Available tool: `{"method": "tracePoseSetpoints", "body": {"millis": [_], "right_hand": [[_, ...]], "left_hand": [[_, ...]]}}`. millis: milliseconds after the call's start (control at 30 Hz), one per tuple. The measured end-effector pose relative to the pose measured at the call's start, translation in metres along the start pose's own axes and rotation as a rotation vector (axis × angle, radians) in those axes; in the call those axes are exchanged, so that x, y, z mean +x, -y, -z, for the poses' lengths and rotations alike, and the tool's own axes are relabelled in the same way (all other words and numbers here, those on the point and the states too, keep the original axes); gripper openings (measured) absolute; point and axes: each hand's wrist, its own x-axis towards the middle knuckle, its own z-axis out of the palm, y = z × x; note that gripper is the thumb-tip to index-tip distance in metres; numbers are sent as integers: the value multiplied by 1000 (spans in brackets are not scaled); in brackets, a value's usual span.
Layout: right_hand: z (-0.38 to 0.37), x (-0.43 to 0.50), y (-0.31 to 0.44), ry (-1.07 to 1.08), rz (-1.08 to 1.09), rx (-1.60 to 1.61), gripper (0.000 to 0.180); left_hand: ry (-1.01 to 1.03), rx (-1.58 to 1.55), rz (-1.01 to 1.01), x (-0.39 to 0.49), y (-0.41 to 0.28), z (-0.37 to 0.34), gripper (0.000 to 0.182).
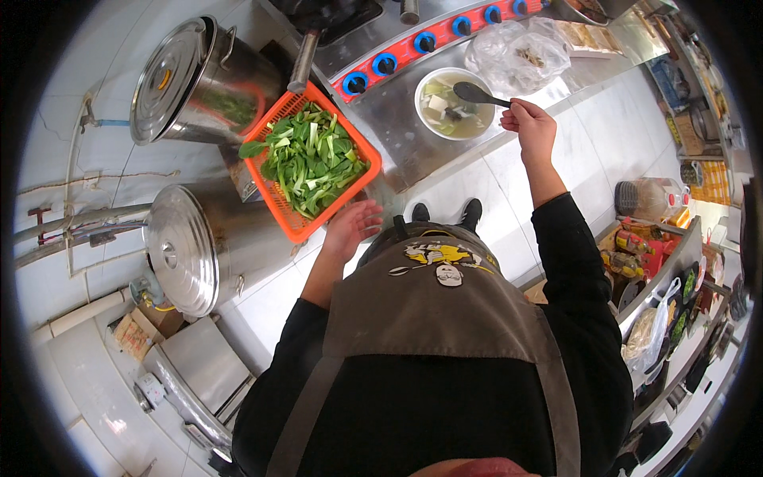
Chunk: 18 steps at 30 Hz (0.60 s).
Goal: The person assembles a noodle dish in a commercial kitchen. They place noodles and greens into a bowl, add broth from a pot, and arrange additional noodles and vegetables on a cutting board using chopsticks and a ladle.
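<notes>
My right hand (532,128) grips the handle of a black soup spoon (475,92), its bowl held over a white bowl (419,117). Clear broth (468,126) fills the bowl, with pale tofu-like cubes (437,105), light green slices and a dark piece in it. The bowl stands on the steel ledge (398,140) in front of the stove knobs. My left hand (353,225) hangs with nothing in it, fingers apart, close to the near corner of an orange plastic basket (371,158). Cut leafy greens (311,158) lie heaped in that basket.
Two lidded steel stockpots (238,89) (244,238) stand at left. A pan handle (305,62) juts out above the basket. Blue-ringed stove knobs (424,43) line a red panel. A clear plastic bag (506,50) lies right of the bowl. Shelves with bottles (632,241) run along the right.
</notes>
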Motion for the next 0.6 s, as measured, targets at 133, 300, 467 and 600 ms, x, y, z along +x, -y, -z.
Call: {"method": "tracePoseSetpoints", "body": {"millis": [133, 300, 467, 600], "right_hand": [[7, -2, 6, -12, -25, 41, 22], [19, -17, 15, -17, 2, 56, 24], [47, -39, 36, -126, -9, 179, 18], [92, -60, 53, -239, 5, 213, 15]], "left_hand": [[23, 0, 2, 6, 6, 3, 37], [74, -36, 50, 26, 18, 4, 29], [95, 120, 165, 46, 25, -13, 29], [111, 334, 127, 62, 43, -31, 28]]}}
